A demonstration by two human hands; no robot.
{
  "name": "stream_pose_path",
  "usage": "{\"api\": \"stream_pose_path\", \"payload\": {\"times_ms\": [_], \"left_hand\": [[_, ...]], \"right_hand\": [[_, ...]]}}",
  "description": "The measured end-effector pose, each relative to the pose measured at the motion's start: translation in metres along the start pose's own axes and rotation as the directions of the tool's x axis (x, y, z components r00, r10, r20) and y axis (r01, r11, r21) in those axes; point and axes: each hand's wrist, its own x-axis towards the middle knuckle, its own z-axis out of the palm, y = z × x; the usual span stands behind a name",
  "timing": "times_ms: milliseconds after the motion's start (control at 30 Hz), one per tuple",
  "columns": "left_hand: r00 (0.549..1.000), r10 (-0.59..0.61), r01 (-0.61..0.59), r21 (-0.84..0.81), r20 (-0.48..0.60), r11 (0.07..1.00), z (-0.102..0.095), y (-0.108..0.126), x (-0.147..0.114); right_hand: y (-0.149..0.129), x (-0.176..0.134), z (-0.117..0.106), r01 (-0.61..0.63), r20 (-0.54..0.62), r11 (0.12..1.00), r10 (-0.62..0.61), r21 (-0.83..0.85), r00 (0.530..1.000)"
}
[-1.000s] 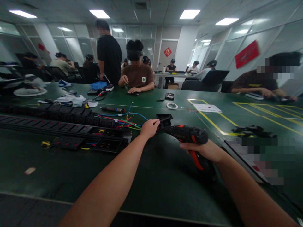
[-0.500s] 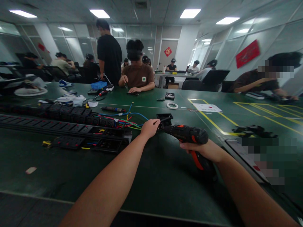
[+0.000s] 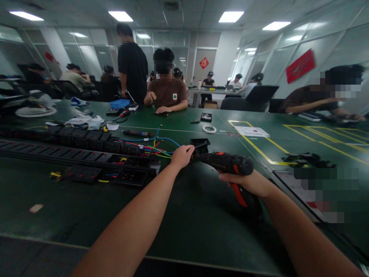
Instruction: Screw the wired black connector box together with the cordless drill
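Observation:
My right hand [image 3: 248,182] is wrapped round the grip of a black and orange cordless drill [image 3: 227,163], which lies nearly level with its nose pointing left. The nose reaches a small black plastic housing [image 3: 200,145] on the table. My left hand [image 3: 182,157] is closed at the left side of this housing, thumb and fingers pinching its near edge. The drill's tip and the exact contact point are too dark to make out. Coloured wires [image 3: 157,150] run from the left up to my left hand and the housing.
A long black power strip [image 3: 57,151] with sockets lies at the left, near a loose socket block [image 3: 82,174]. Beyond are a screwdriver-like tool [image 3: 137,133], a white tape roll [image 3: 209,129] and a paper sheet [image 3: 252,131]. A person [image 3: 168,92] works across the green table [image 3: 184,223].
Almost nothing differs. Both hands, the drill and the black housing keep their places; the view has shifted very slightly.

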Motion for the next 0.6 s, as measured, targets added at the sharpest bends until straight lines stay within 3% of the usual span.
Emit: {"api": "stream_pose_path", "payload": {"times_ms": [600], "left_hand": [[1.000,-0.003,0.002,-0.020,-0.006,1.000,0.0002,0.0005,-0.0002]], "right_hand": [[0.0015,-0.0002,-0.0003,-0.035,0.008,0.998,0.036,-0.056,0.999]]}}
